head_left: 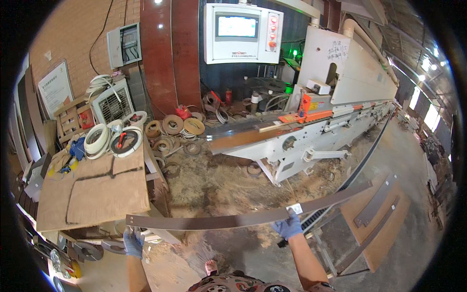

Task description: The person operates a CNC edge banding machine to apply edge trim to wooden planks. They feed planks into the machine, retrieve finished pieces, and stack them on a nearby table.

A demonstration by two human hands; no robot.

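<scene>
A long, narrow dark-brown board (209, 222) stretches across in front of me, its left end drilled with small holes. My left hand (134, 242), in a grey-blue glove, is closed on the lower edge near that end. Further along to the right, my right hand (289, 227), gloved the same way, grips the board from below beside a small white label (294, 208). Part of the fingers of both hands is hidden by the board. Beyond the board stands a long white edge-banding machine (311, 155) with an orange guard (305, 115).
At left is a wooden table (104, 197) with white banding rolls (97, 140). More rolls (172, 124) lie on the floor beyond. On the right, a brown panel (389, 228) carries narrow brown boards (375, 200), near a black roller conveyor (362, 163). A control screen (237, 27) hangs ahead.
</scene>
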